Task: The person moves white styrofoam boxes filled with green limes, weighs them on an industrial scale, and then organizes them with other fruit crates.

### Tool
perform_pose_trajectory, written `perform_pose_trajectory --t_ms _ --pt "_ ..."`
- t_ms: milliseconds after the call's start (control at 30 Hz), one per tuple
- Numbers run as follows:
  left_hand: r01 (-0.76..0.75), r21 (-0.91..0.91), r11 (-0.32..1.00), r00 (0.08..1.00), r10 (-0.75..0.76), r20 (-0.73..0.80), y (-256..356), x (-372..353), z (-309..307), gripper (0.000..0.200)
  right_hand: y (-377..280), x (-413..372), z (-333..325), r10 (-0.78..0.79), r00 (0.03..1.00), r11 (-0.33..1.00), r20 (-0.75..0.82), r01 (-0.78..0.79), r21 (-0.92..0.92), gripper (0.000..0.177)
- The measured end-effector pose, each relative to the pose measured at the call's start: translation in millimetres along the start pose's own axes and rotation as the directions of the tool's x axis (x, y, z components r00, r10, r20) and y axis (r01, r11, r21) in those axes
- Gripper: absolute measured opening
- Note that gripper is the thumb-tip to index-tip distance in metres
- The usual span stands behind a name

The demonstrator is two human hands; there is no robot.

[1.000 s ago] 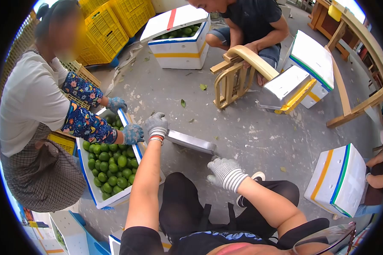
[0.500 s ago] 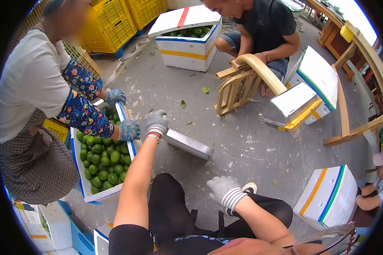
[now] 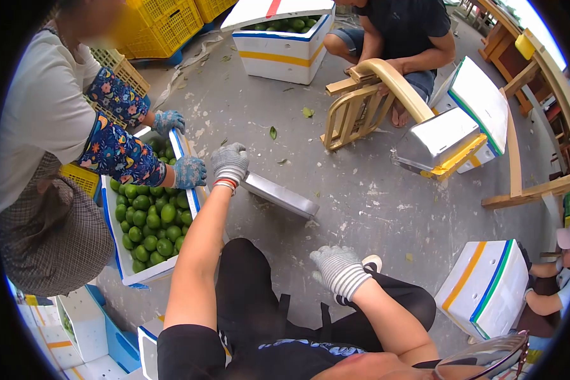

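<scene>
Silver slab [image 3: 280, 195]: held slantwise above or on the floor [image 3: 364, 212], in front of the wearer's knees; whether its lower edge is touching cannot be told.
Left hand [image 3: 230, 163]: closed on the slab's far-left end, apparently so that the narrow piece is kept from tipping; the fingertips are hidden.
Right hand [image 3: 340, 272]: held apart from the slab, near the right knee; nothing is seen in it, but the palm is turned away, so how far it is closed cannot be told.
Open foam box [image 3: 147, 277]: placed just left of the wearer's left arm and filled with green fruit [image 3: 152, 221], probably for easy reach.
Co-worker's gloved hand [image 3: 190, 172]: laid at the box's near rim, perhaps to steady it.
Lidded foam box [image 3: 278, 68]: topped by a skewed lid [image 3: 278, 11], seemingly only laid on, as fruit is shown beneath.
Taped foam box [image 3: 478, 288]: banded in colour, presumably for closure.
</scene>
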State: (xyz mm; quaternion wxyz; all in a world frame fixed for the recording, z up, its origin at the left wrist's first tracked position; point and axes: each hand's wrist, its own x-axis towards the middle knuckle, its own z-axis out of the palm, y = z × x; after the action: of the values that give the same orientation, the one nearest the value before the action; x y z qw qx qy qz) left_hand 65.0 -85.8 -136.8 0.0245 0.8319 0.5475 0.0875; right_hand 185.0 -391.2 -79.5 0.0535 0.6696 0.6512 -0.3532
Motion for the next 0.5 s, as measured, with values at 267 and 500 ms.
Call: perform_pose_trajectory --t_ms 267,500 --pt "0.064 0.003 0.998 0.994 -0.064 0.085 6 -3 -14 0.024 -3 0 8 -0.028 0.999 1.0 -0.021 0.028 -0.007 0.033" --pt "0.113 0.015 0.993 0.986 -0.114 0.124 5 -9 -20 0.026 -9 8 -13 0.005 0.995 0.998 -0.095 0.0 0.059 0.067"
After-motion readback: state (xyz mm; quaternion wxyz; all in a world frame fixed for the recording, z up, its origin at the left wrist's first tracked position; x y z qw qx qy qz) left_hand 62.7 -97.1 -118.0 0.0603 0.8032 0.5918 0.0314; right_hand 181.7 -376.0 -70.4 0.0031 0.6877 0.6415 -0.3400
